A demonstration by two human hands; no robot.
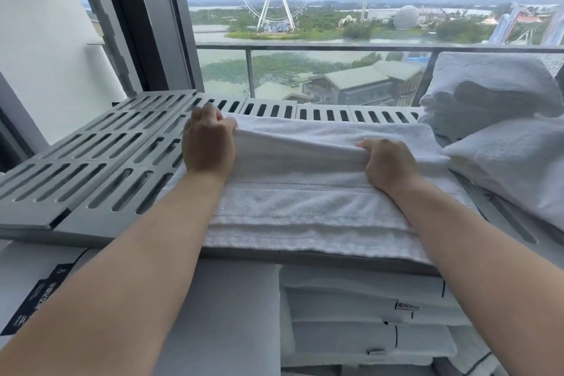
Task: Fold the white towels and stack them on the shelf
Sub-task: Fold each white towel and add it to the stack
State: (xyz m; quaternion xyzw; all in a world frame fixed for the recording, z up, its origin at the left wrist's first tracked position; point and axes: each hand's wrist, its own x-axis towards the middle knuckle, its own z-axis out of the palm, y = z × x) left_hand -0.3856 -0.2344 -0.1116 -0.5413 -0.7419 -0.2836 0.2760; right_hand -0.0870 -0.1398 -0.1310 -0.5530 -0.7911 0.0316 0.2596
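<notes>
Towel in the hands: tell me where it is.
In the head view, the towel lies centre-right on the slatted grey shelf, gripped by the left hand and right hand, just left of the stacked towels.

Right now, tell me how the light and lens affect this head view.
Head view: soft overcast daylight, no glare; the towel gripped by the left hand and right hand keeps its weave; the stacked towels sit backlit; wide-angle lens leans the window frame.

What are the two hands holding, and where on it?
Both hands, left hand and right hand, grip the white towel along its raised folded edge.
</notes>
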